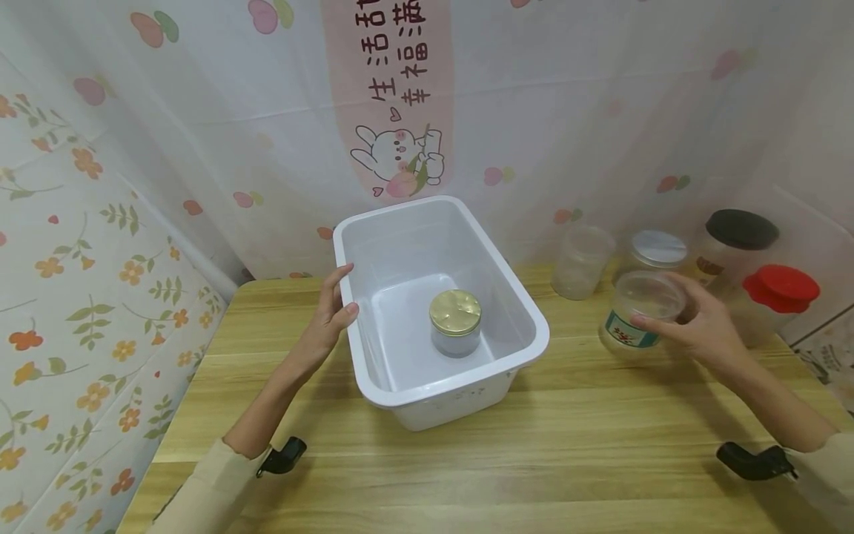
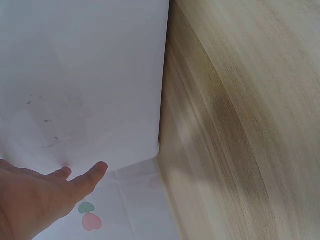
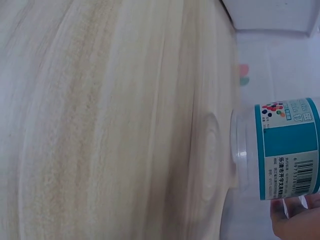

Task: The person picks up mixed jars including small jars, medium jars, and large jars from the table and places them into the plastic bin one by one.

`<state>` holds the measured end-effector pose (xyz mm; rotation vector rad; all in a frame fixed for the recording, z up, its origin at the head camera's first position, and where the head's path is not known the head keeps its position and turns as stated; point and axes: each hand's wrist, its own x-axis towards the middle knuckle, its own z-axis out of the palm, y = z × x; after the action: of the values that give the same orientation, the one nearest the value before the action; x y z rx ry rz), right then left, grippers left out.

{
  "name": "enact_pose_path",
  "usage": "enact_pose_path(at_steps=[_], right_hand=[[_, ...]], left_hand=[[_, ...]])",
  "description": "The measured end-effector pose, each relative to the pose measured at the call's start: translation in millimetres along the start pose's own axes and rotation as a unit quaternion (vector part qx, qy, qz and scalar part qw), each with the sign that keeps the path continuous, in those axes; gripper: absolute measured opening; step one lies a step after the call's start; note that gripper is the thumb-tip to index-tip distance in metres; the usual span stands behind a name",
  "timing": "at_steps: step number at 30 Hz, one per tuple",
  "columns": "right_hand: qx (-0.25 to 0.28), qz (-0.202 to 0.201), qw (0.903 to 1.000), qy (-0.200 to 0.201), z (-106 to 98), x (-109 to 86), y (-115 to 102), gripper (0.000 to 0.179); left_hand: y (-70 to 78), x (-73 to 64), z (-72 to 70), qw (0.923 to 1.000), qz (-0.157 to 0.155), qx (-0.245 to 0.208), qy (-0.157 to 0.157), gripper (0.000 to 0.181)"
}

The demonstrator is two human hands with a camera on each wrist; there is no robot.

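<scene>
A white plastic tub (image 1: 440,371) stands on the wooden table, and a round clear jar with a gold lid (image 1: 456,315) is upright inside it. My left hand (image 1: 327,319) holds the tub's left rim, thumb on top; in the left wrist view, fingers of the left hand (image 2: 55,192) touch the outer wall. On the right, my right hand (image 1: 700,326) grips a clear plastic jar (image 1: 630,330) with a teal label between thumb and fingers. In the right wrist view the jar (image 3: 287,150) appears slightly above the table, with fingers partly out of frame.
Behind the gripped jar stand a cloudy clear cup (image 1: 583,263), a silver-lidded jar (image 1: 659,249) and a dark-lidded jar (image 1: 740,231). A red-lidded jar (image 1: 780,291) is beyond the right hand. A patterned curtain (image 1: 534,111) hangs along the table's (image 1: 567,452) back edge.
</scene>
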<state>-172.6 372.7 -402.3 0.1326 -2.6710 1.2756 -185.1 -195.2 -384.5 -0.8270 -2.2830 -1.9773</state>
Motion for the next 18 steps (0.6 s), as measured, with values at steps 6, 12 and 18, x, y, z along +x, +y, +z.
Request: enact_pose_path(at_steps=[6, 12, 18], right_hand=[[0.02, -0.016, 0.9996, -0.005, 4.2, 3.7, -5.5, 0.079], [0.031, -0.023, 0.9991, -0.017, 6.1, 6.4, -11.6, 0.079], [0.045, -0.037, 0.9981, -0.022, 9.1, 9.9, -18.0, 0.081]], left_hand=[[0.0, 0.8, -0.2, 1.0, 0.002, 0.002, -0.003, 0.065], [0.4, 0.9, -0.1, 1.0, 0.001, 0.003, -0.005, 0.064], [0.4, 0.7, 0.0, 1.0, 0.003, 0.0, -0.003, 0.064]])
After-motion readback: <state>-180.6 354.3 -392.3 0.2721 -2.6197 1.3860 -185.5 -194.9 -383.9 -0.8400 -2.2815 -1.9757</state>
